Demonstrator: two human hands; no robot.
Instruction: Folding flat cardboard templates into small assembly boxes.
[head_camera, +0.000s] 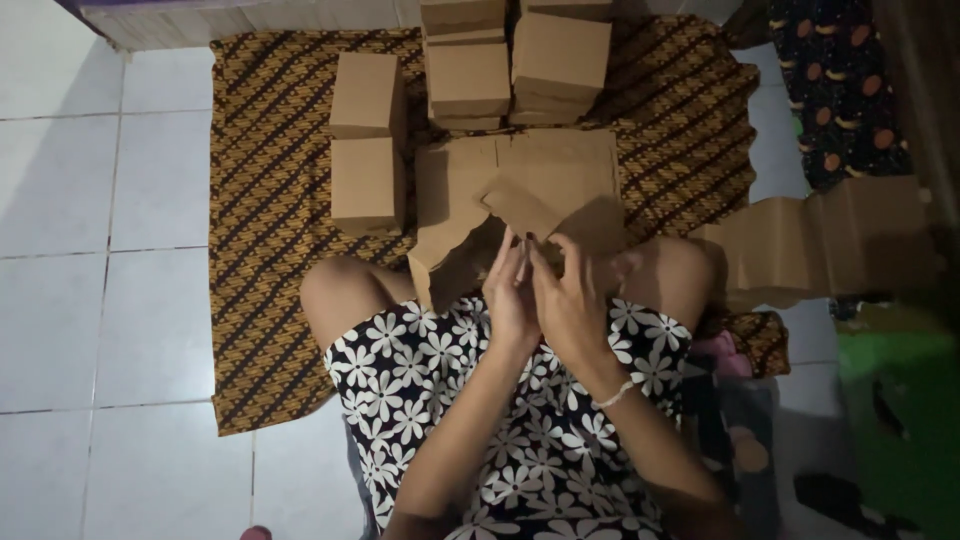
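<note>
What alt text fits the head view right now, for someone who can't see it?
Seated person's left hand and right hand pinch a flat brown cardboard box blank over a patterned cloth. Folded boxes sit beyond, on white tile floor.

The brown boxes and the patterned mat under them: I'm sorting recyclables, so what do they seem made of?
The boxes look like plain brown cardboard, matte, with crisp folded edges. The flat piece that the left hand and right hand work on looks the same. The mat seems to be printed woven cloth; its edge ripples.
</note>
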